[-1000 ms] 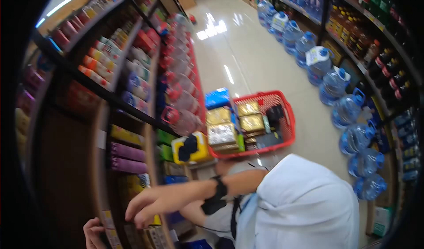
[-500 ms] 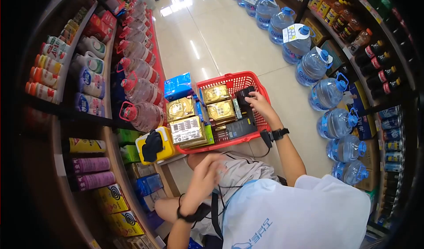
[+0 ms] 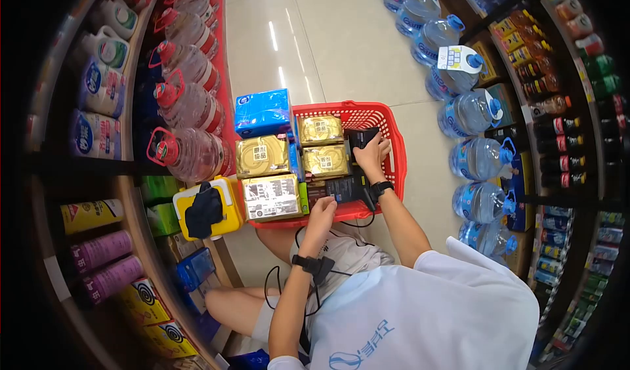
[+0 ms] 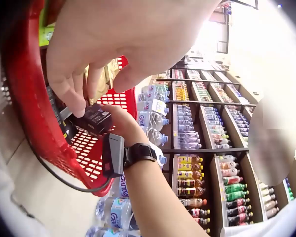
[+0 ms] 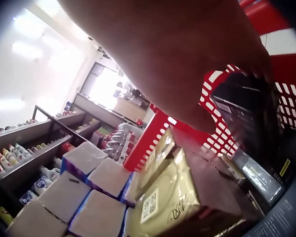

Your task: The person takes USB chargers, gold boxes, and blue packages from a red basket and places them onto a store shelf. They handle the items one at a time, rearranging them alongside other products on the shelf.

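Note:
My right hand [image 3: 372, 157] reaches into the right side of the red shopping basket [image 3: 398, 143] and grips a black box [image 3: 363, 136]. In the right wrist view that black box [image 5: 244, 111] stands tilted under the fingers, close to the perforated basket wall. My left hand [image 3: 319, 220] hovers at the basket's near rim with loosely bent fingers, holding nothing. Just beyond it lies a dark flat box [image 3: 340, 189]. Gold packs [image 3: 325, 161] fill the basket's middle. More gold packs [image 3: 262, 155] and a blue pack [image 3: 262, 112] are stacked at its left.
A yellow container [image 3: 231, 203] with a black cloth [image 3: 205, 211] on it stands left of the basket. Large red-capped bottles [image 3: 193, 153] line the left shelf, blue-capped water bottles [image 3: 482, 160] the right. A cable [image 4: 59, 173] hangs from the right wrist device.
My left hand has come from the left shelf to the basket's near rim. My right hand has come into view and holds the black box. The head view has swung toward the basket.

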The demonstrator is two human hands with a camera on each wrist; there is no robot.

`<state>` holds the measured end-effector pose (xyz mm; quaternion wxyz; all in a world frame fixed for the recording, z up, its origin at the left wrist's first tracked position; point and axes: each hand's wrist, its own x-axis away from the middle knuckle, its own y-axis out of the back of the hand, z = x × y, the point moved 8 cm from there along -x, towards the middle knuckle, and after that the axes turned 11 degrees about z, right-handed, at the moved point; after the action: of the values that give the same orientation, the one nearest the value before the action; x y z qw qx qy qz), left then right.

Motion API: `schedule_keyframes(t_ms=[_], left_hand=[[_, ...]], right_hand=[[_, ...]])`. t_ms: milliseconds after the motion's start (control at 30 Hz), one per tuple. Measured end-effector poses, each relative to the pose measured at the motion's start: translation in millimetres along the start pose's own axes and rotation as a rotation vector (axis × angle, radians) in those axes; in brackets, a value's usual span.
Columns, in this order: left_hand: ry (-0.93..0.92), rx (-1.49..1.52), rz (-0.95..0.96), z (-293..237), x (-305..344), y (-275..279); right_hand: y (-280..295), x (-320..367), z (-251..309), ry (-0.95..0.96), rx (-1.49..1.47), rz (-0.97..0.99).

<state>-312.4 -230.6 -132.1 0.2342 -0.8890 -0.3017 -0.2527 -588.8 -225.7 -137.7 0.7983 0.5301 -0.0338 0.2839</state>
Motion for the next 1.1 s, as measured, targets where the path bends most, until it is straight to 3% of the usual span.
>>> schedule_keyframes(t_ms=[133,333,433,633,700,867,967,1000,1100], left_hand=[[-0.101,-0.170,-0.150,14,-26,12],[-0.002,0.032,-0.030,16,-26,-2],[0.114,0.332,0.128,-27,2,-23],[-0.054,0.769,0.465,-124,43,-69],[-0.110,0.795,0.492,-144,60,-68],[-0.265,0.644,0.396,-150,99,-55],[-0.280,0.679,0.283,-159,124,-57],[-0.300,0.651,0.223,-159,128,-56],[-0.444,0.522,0.169,-163,141,-50]], right_hand=[[4,-2,11,0.007,-0.009,-0.054],[29,7,28,0.124,0.028,-0.120],[70,47,48,0.310,0.025,-0.178],[158,199,94,0.908,-0.090,-0.188],[165,241,92,1.119,-0.016,-0.162],[175,290,73,1.398,0.033,-0.170],[171,293,70,1.488,-0.079,-0.053],[169,298,71,1.520,0.012,-0.002],[172,310,79,1.511,-0.096,0.140]])
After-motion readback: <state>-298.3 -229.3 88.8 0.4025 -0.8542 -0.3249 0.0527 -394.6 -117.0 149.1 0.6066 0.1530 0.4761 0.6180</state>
